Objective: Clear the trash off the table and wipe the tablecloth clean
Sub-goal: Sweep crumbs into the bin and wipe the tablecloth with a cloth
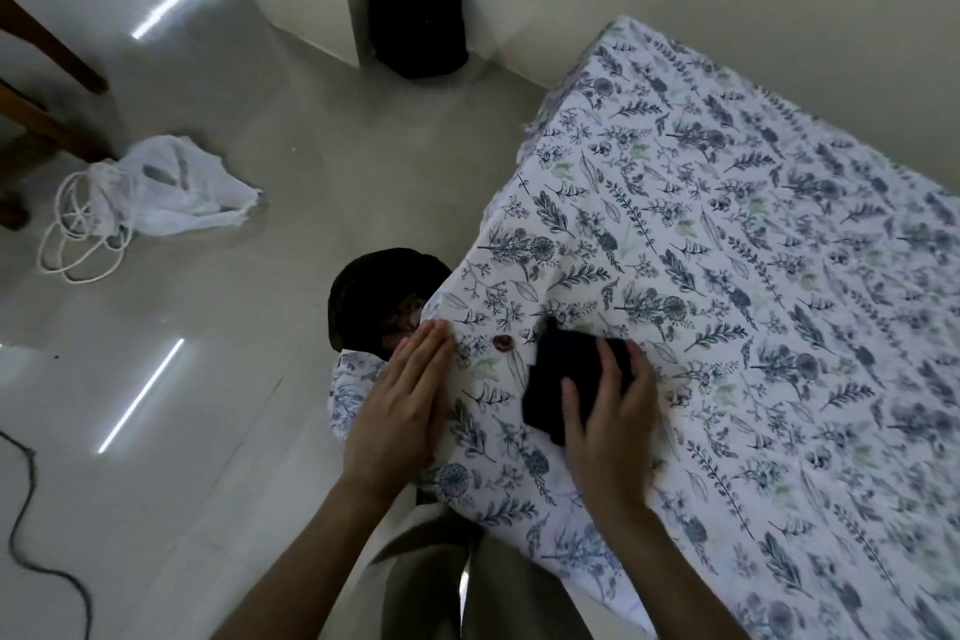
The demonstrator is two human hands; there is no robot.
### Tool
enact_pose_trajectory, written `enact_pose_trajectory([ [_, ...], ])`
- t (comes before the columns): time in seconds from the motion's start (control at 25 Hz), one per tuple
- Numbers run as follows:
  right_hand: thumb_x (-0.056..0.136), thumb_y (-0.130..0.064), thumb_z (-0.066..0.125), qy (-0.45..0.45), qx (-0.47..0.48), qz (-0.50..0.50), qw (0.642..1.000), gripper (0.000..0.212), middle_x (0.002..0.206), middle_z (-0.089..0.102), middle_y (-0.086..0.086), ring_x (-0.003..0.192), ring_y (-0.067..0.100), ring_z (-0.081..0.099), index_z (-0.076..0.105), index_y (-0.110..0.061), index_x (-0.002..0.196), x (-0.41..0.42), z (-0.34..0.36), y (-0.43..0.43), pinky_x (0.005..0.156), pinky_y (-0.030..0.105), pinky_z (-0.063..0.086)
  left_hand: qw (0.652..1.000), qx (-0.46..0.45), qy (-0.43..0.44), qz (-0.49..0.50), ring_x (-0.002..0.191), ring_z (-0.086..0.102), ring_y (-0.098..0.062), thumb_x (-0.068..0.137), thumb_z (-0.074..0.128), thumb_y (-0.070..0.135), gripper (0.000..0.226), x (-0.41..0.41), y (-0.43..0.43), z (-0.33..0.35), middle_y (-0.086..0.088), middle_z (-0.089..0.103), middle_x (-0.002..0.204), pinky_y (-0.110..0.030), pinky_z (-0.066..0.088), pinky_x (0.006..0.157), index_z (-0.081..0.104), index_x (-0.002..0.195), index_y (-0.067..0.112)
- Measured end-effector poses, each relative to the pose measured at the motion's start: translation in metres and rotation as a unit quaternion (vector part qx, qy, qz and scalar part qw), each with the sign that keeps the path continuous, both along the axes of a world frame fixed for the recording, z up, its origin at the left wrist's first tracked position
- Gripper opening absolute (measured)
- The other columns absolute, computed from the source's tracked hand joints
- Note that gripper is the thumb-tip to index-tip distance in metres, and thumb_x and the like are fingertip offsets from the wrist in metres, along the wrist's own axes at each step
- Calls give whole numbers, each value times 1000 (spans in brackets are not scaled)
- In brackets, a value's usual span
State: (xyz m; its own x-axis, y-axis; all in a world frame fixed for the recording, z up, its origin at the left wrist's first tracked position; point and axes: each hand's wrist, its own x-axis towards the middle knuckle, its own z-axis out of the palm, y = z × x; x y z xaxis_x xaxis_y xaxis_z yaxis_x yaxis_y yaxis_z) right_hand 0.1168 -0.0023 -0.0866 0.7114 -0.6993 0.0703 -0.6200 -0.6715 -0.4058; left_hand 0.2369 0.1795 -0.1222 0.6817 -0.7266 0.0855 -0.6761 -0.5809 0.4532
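A white tablecloth point(727, 276) printed with blue leaves covers the table on the right. My right hand point(608, 411) presses a dark folded cloth point(569, 369) onto it near the table's left edge. A small brown scrap point(503, 341) lies on the tablecloth between my hands. Flat and with straight fingers, my left hand point(400, 400) rests at the table's edge, just left of the scrap. Below that edge stands a black bin point(374, 296) with some trash showing inside, partly hidden by the hanging tablecloth.
A black backpack point(415, 18) leans in the wall corner. A white plastic bag point(166, 187) and a coiled white cord point(78, 234) lie on the grey floor by wooden chair legs point(52, 52). A dark cable point(31, 525) runs at the lower left.
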Motion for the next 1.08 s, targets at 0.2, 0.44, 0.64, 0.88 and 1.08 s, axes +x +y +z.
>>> enact_pose_trajectory([
  [0.2, 94, -39, 43, -9, 12, 82, 997, 51, 144, 33, 20, 128, 31, 37, 39, -13, 138, 110, -2, 29, 103, 40, 39, 1000, 1, -19, 13, 146, 24, -20, 97, 49, 19, 50, -1, -1, 1, -10, 33, 154, -35, 26, 119, 37, 144, 6],
  [0.44, 95, -31, 47, 20, -47, 163, 985, 48, 142, 36, 18, 123, 30, 44, 39, -13, 139, 120, 2, 1, 101, 40, 42, 998, -24, 14, 50, 146, 25, -20, 98, 44, 22, 49, -3, 0, 0, -11, 35, 153, -35, 30, 117, 35, 144, 6],
  [0.64, 98, -33, 43, 20, -17, 80, 996, 46, 144, 32, 18, 131, 30, 34, 38, -14, 140, 20, 4, -34, 107, 49, 38, 998, -29, 5, 50, 144, 28, -19, 99, 41, 27, 47, -3, -1, 2, -9, 39, 151, -36, 34, 115, 40, 142, 7],
  [0.88, 93, -37, 40, 20, -29, -44, 998, 53, 140, 35, 26, 126, 38, 36, 41, -6, 136, -31, 1, -27, 101, 53, 40, 998, -37, 5, 43, 144, 30, -21, 98, 44, 26, 46, -3, -1, 2, -11, 40, 150, -35, 34, 115, 42, 140, 5],
  [1.08, 91, -46, 47, 17, 10, 23, 1000, 61, 146, 27, 21, 130, 34, 33, 35, -13, 141, 22, -2, -7, 104, 43, 35, 999, 8, -9, 34, 145, 27, -26, 100, 38, 25, 48, -4, -3, 1, -16, 35, 152, -40, 31, 117, 37, 143, 2],
])
